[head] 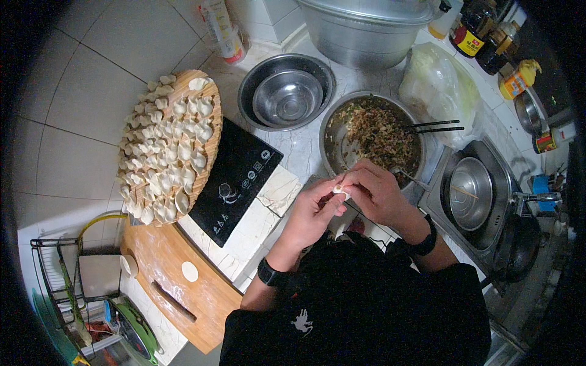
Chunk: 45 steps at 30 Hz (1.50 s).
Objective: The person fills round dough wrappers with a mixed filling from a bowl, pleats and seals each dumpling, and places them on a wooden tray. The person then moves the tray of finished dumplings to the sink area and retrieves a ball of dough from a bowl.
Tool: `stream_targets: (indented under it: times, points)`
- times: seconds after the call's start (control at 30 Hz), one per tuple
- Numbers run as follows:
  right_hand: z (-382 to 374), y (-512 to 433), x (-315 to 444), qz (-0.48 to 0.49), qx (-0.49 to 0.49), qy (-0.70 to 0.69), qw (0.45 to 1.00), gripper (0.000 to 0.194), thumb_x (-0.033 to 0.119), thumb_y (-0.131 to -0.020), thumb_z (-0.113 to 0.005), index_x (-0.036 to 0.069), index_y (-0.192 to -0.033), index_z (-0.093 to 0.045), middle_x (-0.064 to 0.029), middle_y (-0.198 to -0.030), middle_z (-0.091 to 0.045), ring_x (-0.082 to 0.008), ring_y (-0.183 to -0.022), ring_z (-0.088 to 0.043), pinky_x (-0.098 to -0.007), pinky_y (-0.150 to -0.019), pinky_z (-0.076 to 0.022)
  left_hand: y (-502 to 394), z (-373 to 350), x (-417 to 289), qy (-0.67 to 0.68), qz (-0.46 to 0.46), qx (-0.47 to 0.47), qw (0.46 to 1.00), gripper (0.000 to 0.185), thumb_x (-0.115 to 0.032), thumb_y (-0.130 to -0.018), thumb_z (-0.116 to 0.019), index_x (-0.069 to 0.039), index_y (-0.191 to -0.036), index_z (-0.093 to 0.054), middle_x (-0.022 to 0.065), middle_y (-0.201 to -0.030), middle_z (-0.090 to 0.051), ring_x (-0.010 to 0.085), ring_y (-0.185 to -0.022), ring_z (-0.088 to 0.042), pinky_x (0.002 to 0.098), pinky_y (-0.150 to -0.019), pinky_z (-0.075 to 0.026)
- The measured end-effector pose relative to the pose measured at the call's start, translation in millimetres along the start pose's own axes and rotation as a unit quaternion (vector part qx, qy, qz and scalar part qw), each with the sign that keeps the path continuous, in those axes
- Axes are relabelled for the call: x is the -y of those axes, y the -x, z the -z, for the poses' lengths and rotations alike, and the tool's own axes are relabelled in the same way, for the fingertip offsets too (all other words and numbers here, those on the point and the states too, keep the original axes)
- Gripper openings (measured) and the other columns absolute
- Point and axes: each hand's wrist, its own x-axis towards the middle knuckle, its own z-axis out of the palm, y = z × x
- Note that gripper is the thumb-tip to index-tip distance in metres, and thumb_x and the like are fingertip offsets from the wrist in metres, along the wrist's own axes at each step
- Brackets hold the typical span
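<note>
Between the fingertips of both hands is a small white dough dumpling (339,194), mostly hidden by the fingers. My left hand (313,208) cups it from below, while my right hand (371,190) pinches its upper edge. Just beyond the hands stands a metal bowl (328,151) of minced filling (377,132). A pair of black chopsticks (437,126) and a metal spoon (412,178) rest in that bowl. Farther left, rows of folded dumplings (167,151) cover a round woven tray (214,137). One flat dough wrapper (189,271) and a dark rolling pin (173,301) lie on the floured wooden board (215,311).
A black induction cooktop (242,183) lies partly under the tray. Two nested metal bowls (287,98) and a large aluminium pot (361,36) stand behind. To the right are a plastic bag of cabbage (442,91), sauce bottles (474,34) and a sink (439,201) holding a metal basin (471,210).
</note>
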Motion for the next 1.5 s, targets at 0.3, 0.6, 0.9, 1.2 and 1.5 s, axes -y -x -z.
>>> stream_targets:
  times: [0.3,0.6,0.9,1.2,1.5]
  points:
    - [-11.6,4.7,4.5,0.087,-0.086,0.149,0.981,0.017,0.005,-0.073,-0.063,0.004,-0.088,-0.056,-0.0087,-0.073,-0.054,-0.0254,-0.06,-0.057,-0.0341,-0.049,-0.047,-2.1,-5.4,2.7,0.015,0.011,-0.041,0.999,0.03,-0.004,-0.09,-0.049,0.001,-0.12,-0.052,0.0028,-0.083,-0.062,0.0066,-0.073,-0.056,0.0209,-0.068,-0.047]
    - [-10.9,0.9,10.5,0.063,-0.082,0.091,0.99,0.01,0.005,-0.077,-0.06,0.004,-0.086,-0.056,-0.01,-0.076,-0.055,-0.0249,-0.061,-0.058,-0.033,-0.051,-0.0475,-1.3,-7.3,4.6,-0.059,-0.054,-0.072,0.994,0.033,-0.004,-0.088,-0.052,-0.002,-0.122,-0.052,0.0053,-0.087,-0.058,0.006,-0.067,-0.057,0.0197,-0.061,-0.048]
    - [-3.7,0.4,4.7,-0.025,-0.003,-0.001,1.0,0.006,0.007,-0.082,-0.054,0.006,-0.088,-0.053,-0.0118,-0.079,-0.054,-0.0306,-0.072,-0.056,-0.038,-0.061,-0.0459,1.4,-5.2,1.6,-0.014,0.005,-0.06,0.998,0.03,-0.002,-0.087,-0.054,0.0,-0.117,-0.055,0.0046,-0.09,-0.057,0.0075,-0.068,-0.056,0.0204,-0.063,-0.046]
    - [2.9,-1.9,-1.4,-0.014,0.043,-0.043,0.998,0.007,0.009,-0.081,-0.056,0.005,-0.086,-0.054,-0.0121,-0.079,-0.054,-0.0305,-0.07,-0.056,-0.0368,-0.061,-0.0461,3.0,0.4,-0.2,-0.01,0.012,-0.003,1.0,0.02,-0.004,-0.089,-0.053,0.002,-0.106,-0.059,0.0032,-0.078,-0.06,0.0072,-0.066,-0.056,0.0208,-0.06,-0.047]
    - [-15.0,1.5,10.4,0.044,-0.101,0.085,0.99,0.006,0.006,-0.077,-0.06,0.005,-0.081,-0.057,-0.0103,-0.072,-0.055,-0.0261,-0.063,-0.058,-0.0349,-0.053,-0.0473,-2.7,-3.9,7.7,0.046,0.045,-0.039,0.997,0.031,-0.008,-0.089,-0.053,0.0,-0.119,-0.054,0.0029,-0.086,-0.062,0.0051,-0.064,-0.055,0.0196,-0.059,-0.047]
